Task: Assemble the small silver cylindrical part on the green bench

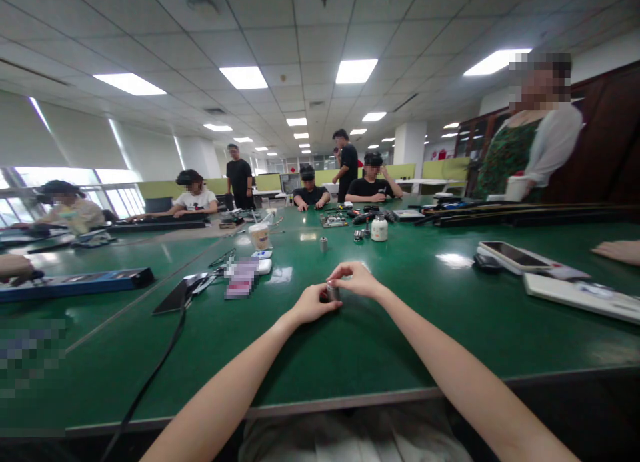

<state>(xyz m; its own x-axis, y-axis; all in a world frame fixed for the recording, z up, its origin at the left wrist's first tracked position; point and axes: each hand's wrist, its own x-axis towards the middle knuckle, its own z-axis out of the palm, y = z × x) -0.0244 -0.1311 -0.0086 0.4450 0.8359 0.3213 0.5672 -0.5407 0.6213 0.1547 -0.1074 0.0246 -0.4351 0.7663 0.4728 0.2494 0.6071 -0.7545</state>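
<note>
On the green table [400,345] in front of me is a small silver metal cylinder [333,292], partly covered by my fingers. My left hand [313,305] is closed round its lower part from the left, thumb along the near side. From the right, my right hand [357,279] reaches over with bent fingertips pinching at the top of the cylinder. What the fingertips grip there is too small to make out. A similar silver cylinder [323,244] stands upright farther back on the table.
A paper cup [259,236], a white jar [379,229] and small metal parts [359,236] stand farther back. Left lie a phone-like dark slab [170,302] and a black cable [165,355]; right, a phone [510,254] and a white slab [575,295]. Several people are around the tables.
</note>
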